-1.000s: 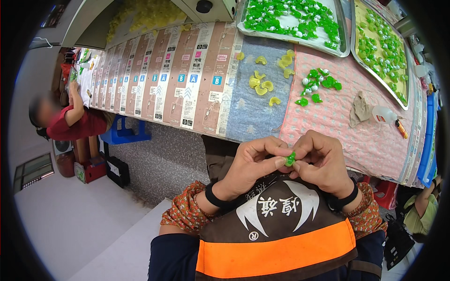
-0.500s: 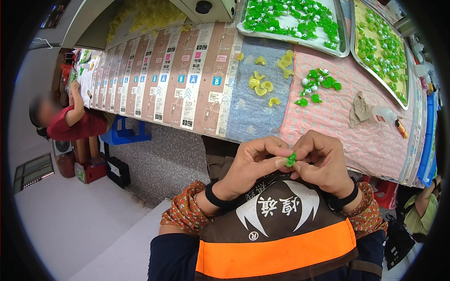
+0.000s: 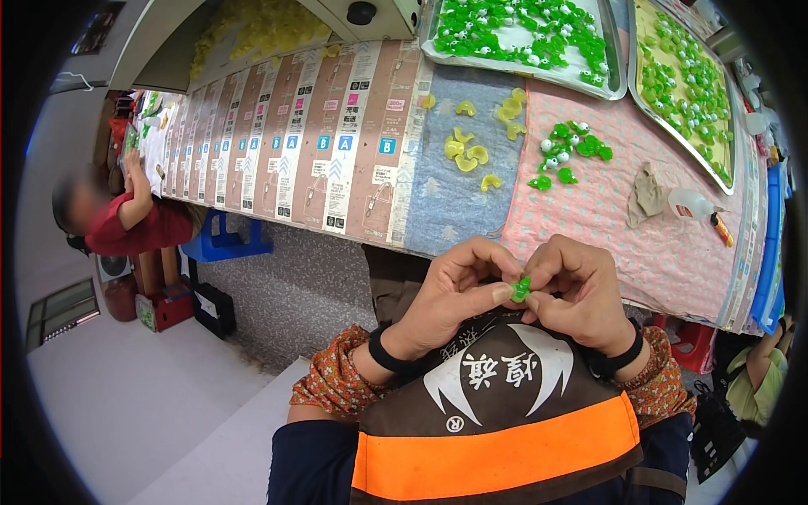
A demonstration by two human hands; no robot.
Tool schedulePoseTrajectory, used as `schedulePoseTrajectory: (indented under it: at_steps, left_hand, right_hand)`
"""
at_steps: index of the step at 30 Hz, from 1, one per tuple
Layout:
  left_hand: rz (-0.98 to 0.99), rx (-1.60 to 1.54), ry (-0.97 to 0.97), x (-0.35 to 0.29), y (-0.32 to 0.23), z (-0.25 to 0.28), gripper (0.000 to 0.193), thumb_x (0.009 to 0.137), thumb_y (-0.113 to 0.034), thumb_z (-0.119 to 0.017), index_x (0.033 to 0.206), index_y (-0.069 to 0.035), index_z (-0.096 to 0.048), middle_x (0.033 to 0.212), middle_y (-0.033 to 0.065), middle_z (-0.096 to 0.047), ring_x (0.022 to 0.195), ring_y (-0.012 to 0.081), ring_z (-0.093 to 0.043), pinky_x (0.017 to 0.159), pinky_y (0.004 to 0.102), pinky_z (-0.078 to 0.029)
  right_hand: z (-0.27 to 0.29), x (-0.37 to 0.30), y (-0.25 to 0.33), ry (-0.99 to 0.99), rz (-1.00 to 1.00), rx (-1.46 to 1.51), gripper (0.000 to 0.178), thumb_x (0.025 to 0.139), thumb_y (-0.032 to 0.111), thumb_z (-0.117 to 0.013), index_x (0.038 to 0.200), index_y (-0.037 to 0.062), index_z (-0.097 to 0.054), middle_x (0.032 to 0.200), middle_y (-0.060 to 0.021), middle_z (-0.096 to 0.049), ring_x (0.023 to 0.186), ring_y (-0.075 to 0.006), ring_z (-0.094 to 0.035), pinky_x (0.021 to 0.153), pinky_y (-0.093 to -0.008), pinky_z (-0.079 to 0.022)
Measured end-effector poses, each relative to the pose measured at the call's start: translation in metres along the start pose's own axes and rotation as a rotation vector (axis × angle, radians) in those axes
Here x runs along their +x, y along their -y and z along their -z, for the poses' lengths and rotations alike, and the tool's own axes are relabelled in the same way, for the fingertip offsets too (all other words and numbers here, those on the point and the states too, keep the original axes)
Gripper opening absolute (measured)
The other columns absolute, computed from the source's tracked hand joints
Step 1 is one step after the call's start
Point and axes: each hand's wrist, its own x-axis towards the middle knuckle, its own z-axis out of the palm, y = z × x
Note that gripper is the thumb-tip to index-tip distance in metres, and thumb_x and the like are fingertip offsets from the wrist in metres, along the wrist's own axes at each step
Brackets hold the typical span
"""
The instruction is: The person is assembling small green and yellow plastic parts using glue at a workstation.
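Just in front of my apron, a small green plastic figure piece [image 3: 521,289] is pinched between both hands. My left hand [image 3: 463,290] grips it with thumb and forefinger from the left. From the right, the thumb and fingers of my right hand [image 3: 579,290] close on the same piece. Beyond them on the pink cloth [image 3: 581,223] lies a small heap of green pieces [image 3: 604,150], some with white eye balls. To its left, several yellow curved pieces [image 3: 466,160] are scattered on the blue cloth [image 3: 446,215].
Two trays of green pieces, a metal tray [image 3: 539,77] and a yellow-lined tray [image 3: 686,139], stand at the back right. A beige rag [image 3: 646,198], clear bottle [image 3: 690,204] and small orange-black tube [image 3: 721,230] lie right. A person in red [image 3: 135,219] sits far left.
My left fingers have shifted slightly on the green piece, and it shows a little more between them. The things on the table have not moved.
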Motion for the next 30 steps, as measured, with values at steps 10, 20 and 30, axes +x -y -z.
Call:
schedulePoseTrajectory:
  at_steps: [10, 20, 30]
  left_hand:
    - [-0.021, -0.017, 0.03, 0.001, 0.002, 0.002, 0.026, 0.087, -0.002, -0.069, 0.11, -0.006, -0.057, 0.102, 0.0051, -0.06, 0.1, 0.0135, -0.058, 0.093, 0.0301, -0.046]
    - [-0.119, 0.047, 0.072, 0.0, -0.006, 0.004, 0.022, 0.093, -0.001, -0.066, 0.113, -0.004, -0.057, 0.106, 0.0033, -0.059, 0.103, 0.0098, -0.058, 0.093, 0.0266, -0.049]
    - [-0.225, 0.262, 0.079, 0.001, -0.007, 0.008, 0.018, 0.096, -0.002, -0.063, 0.114, -0.002, -0.059, 0.113, 0.0058, -0.056, 0.108, 0.0124, -0.058, 0.092, 0.0286, -0.05]
  right_hand:
    - [0.001, -0.002, -0.002, 0.005, 0.017, -0.035, 0.014, 0.08, -0.007, -0.069, 0.085, 0.0013, -0.059, 0.084, -0.0009, -0.062, 0.075, -0.0033, -0.058, 0.065, -0.019, -0.049]
    - [-0.006, -0.003, 0.0, -0.002, 0.211, -0.16, 0.011, 0.084, -0.006, -0.067, 0.092, -0.0016, -0.061, 0.087, -0.0054, -0.063, 0.075, -0.0078, -0.061, 0.064, -0.0219, -0.05]
    - [-0.007, 0.002, 0.001, -0.07, 0.582, -0.574, 0.021, 0.075, -0.009, -0.071, 0.091, 0.0005, -0.063, 0.083, -0.0131, -0.064, 0.074, -0.0285, -0.065, 0.065, -0.0345, -0.05]
